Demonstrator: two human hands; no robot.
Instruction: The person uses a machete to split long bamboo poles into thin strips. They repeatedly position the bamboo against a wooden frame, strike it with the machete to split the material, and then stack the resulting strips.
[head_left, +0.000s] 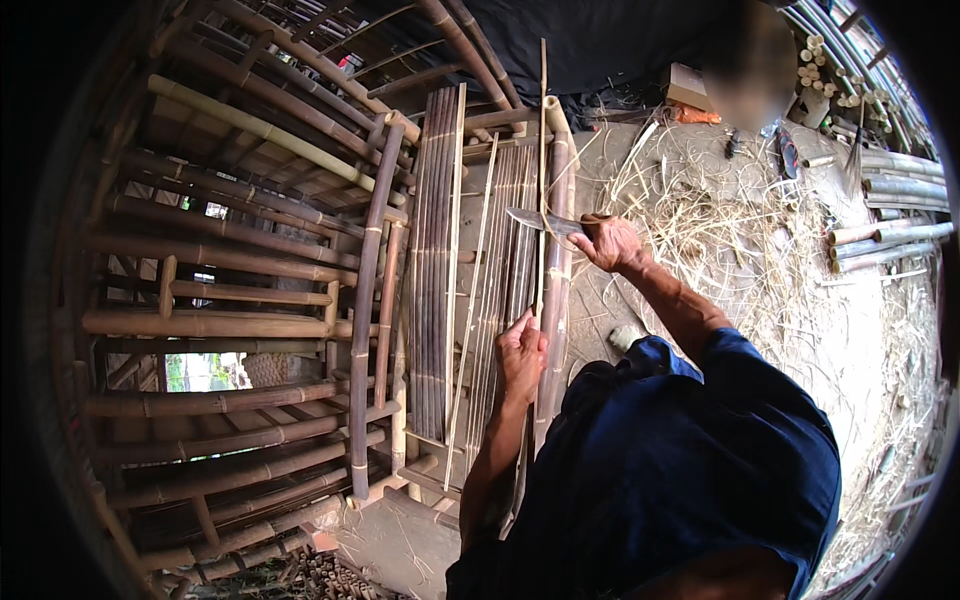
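Note:
My right hand (pixel 607 242) is closed round the handle of a large knife (pixel 540 219), its blade pointing left. The blade lies across a thin bamboo strip (pixel 543 150), touching it. Lower down, my left hand (pixel 522 352) grips that same strip, fingers wrapped round it. The strip runs nearly straight away from me, its far end rising past the frame. Beneath both hands is a bamboo bench frame (pixel 559 180) with a thick pole along its right side. Dark bamboo slats (pixel 432 270) lie lengthwise on it, with paler split strips (pixel 487 260) beside them.
Stacked bamboo furniture frames (pixel 230 260) fill the left side. Pale shavings (pixel 720 220) litter the floor at right. Bamboo poles (pixel 895 205) lie at the far right, near a broom (pixel 857 150). A cardboard box (pixel 688 86) and a blurred patch are at the back.

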